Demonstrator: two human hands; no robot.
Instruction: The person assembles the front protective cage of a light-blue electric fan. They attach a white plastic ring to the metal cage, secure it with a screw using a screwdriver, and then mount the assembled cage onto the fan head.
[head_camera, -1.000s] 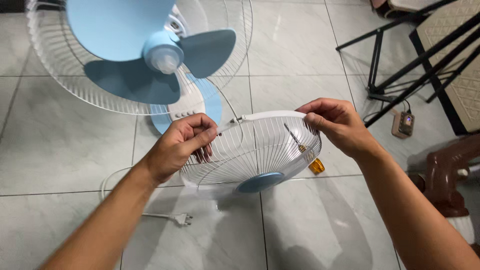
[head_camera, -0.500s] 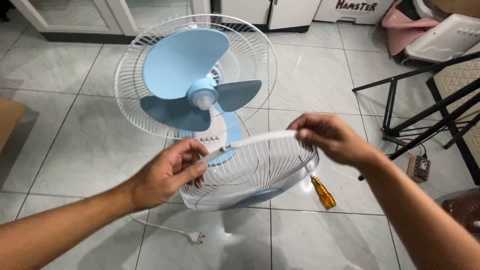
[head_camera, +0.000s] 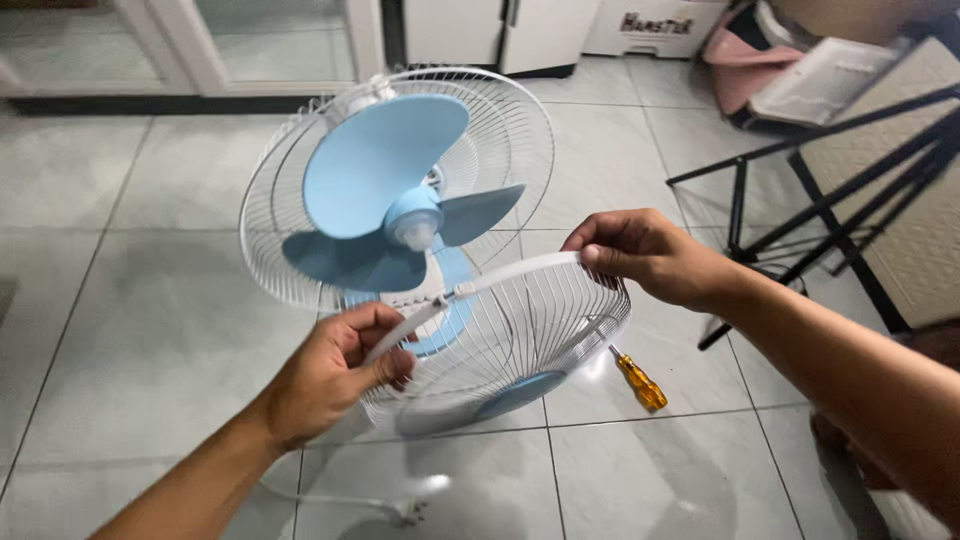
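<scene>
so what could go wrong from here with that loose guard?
The front grille is held only at its rim by the left hand and right hand, so it might tilt or slip. The fan has bare blades facing it, which the grille could knock. The screwdriver on the floor could roll underfoot.

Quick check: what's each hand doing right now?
Left hand: closed on the rim of the loose front fan grille.
Right hand: closed on the grille's rim at the far side.

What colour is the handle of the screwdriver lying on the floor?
Amber-orange, translucent looking; the screwdriver shows in the head view, on the tiles just right of the front grille.
</scene>
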